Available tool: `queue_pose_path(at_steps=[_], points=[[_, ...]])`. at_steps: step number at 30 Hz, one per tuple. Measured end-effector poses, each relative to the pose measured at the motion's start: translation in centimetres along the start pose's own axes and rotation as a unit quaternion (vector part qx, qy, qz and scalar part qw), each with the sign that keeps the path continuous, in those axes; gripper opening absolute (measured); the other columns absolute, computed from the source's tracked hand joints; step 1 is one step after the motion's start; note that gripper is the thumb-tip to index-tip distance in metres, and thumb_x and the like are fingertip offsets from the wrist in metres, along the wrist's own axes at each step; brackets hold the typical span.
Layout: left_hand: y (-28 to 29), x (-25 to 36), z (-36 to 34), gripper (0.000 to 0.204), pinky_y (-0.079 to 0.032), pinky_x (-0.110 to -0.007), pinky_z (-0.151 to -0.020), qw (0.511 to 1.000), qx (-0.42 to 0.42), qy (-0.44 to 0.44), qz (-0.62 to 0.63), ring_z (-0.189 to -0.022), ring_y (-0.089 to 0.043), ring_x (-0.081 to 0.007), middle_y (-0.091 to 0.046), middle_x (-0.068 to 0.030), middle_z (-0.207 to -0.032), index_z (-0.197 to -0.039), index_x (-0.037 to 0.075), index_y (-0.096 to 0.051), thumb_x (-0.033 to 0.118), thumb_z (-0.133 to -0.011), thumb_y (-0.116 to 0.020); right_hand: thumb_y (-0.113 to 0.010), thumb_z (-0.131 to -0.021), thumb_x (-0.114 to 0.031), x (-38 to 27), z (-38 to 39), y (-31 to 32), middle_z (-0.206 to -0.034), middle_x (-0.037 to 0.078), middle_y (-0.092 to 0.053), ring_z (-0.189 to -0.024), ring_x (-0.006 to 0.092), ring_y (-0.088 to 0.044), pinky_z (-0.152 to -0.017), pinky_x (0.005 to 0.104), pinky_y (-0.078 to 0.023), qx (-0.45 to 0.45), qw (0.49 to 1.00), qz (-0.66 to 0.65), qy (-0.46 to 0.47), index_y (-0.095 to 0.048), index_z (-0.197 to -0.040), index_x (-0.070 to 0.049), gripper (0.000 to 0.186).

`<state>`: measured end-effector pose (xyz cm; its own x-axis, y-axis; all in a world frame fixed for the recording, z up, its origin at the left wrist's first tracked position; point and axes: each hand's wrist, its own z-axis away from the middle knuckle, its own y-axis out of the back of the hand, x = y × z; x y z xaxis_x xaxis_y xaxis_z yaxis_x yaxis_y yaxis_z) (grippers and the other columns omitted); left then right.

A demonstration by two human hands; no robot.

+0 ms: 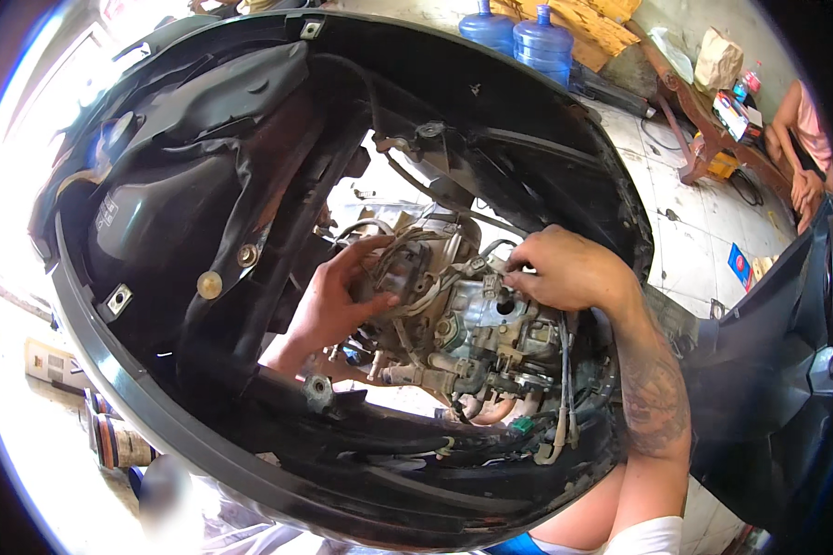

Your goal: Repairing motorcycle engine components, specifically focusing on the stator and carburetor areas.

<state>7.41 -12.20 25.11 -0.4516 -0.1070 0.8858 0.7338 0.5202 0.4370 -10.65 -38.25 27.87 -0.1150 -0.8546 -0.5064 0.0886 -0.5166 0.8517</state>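
Through the opening of a black scooter body (528,171) I see an engine with a grey metal throttle body (477,314) and several wires and hoses around it. From the left side my left hand (324,301) reaches in, its thumb and fingers curved around a dark boxy part (405,266) with cables running over it. My right hand (574,270) is over the right side of the throttle body, beside a light plug connector (473,269). Its thumb and fingertips are pinched together, and what lies between them is too small to make out.
The body's curved rim surrounds both hands. A green connector (522,425) and loose cable ends (552,451) lie along the near edge. Blue water jugs (543,46) stand beyond. At the right, another person's hands (807,192) rest near a wooden bench (703,129).
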Motion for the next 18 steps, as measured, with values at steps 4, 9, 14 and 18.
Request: queue_pose_path(at_steps=[4, 9, 14, 18], points=[[2.2, 1.1, -1.3, 0.068, -0.05, -0.039, -0.082, 0.934, -0.042, -0.097, -0.34, -0.089, -0.065, -0.0267, -0.068, -0.0105, -0.101, -0.126, 0.009, -0.061, 0.035, -0.068, -0.085, -0.067, -0.088, -0.024, -0.1, 1.4, 1.4, -0.064, 0.017, -0.061, -0.061, 0.0299, -0.061, -0.059, 0.0385, -0.047, 0.107, 0.993, 0.001, 0.049, -0.067, -0.073, 0.002, 0.03], [5.9, -3.1, -2.4, 0.048, -0.048, -0.04, -0.077, 0.87, -0.049, -0.21, -0.444, -0.087, -0.061, -0.0274, -0.065, -0.0085, -0.091, -0.11, 0.006, -0.063, 0.021, -0.069, -0.081, -0.074, -0.083, -0.021, -3.5, 2.9, 3.8, -0.056, 0.014, -0.053, -0.052, 0.0196, -0.049, -0.053, 0.034, -0.041, 0.109, 0.984, -0.137, 0.016, -0.058, -0.066, 0.002, 0.033], [6.8, -1.6, -4.2, 0.036, -0.047, -0.037, -0.076, 0.838, -0.001, -0.28, -0.468, -0.088, -0.06, -0.0235, -0.06, -0.0111, -0.095, -0.105, 0.008, -0.061, 0.009, -0.072, -0.075, -0.077, -0.076, -0.011, -3.1, 3.3, 4.9, -0.058, 0.009, -0.045, -0.055, 0.0185, -0.042, -0.053, 0.035, -0.036, 0.119, 0.983, -0.081, 0.11, -0.047, -0.068, -0.002, 0.032], [2.8, -2.4, -9.3, 0.046, -0.048, -0.039, -0.076, 0.93, -0.17, -0.169, -0.28, -0.088, -0.063, -0.0257, -0.062, -0.0121, -0.09, -0.117, 0.011, -0.061, 0.013, -0.074, -0.076, -0.077, -0.076, -0.009, -0.4, 6.9, 5.7, -0.058, 0.003, -0.038, -0.055, 0.0145, -0.037, -0.052, 0.0331, -0.032, 0.065, 0.99, -0.119, 0.037, -0.054, -0.076, -0.004, 0.024]])
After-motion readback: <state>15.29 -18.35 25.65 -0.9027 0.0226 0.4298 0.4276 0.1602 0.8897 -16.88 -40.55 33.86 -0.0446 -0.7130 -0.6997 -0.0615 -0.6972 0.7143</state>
